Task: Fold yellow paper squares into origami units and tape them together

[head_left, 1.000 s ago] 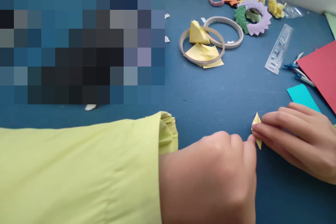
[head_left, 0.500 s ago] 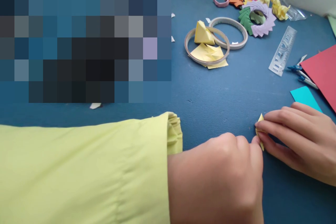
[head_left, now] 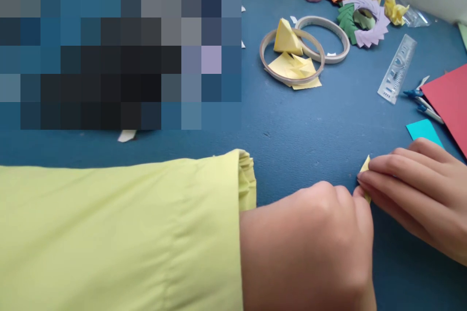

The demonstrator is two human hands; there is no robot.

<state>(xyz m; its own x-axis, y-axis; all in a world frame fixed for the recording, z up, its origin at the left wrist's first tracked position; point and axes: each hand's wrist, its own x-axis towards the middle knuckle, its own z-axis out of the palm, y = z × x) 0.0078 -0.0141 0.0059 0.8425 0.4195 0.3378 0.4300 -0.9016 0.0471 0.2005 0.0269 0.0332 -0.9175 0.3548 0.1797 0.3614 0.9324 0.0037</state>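
Observation:
A small folded yellow paper piece (head_left: 365, 165) lies on the blue table (head_left: 310, 126), mostly covered by fingers. My right hand (head_left: 419, 194) presses its fingertips together on the piece from the right. My left hand (head_left: 314, 248), in a yellow-green sleeve (head_left: 120, 233), is curled into a fist with its fingertips meeting the piece from the left.
Two tape rings (head_left: 292, 56) hold folded yellow pieces (head_left: 294, 65) at the back. A paper wreath (head_left: 363, 19) and coloured scraps lie far right, with a clear ruler (head_left: 397, 68), red paper (head_left: 448, 97), a cyan slip (head_left: 423, 131) and pens (head_left: 419, 102). A blurred patch covers the upper left.
Both hands have shifted slightly right while still pinching the yellow piece; less of the piece shows now under the right fingers.

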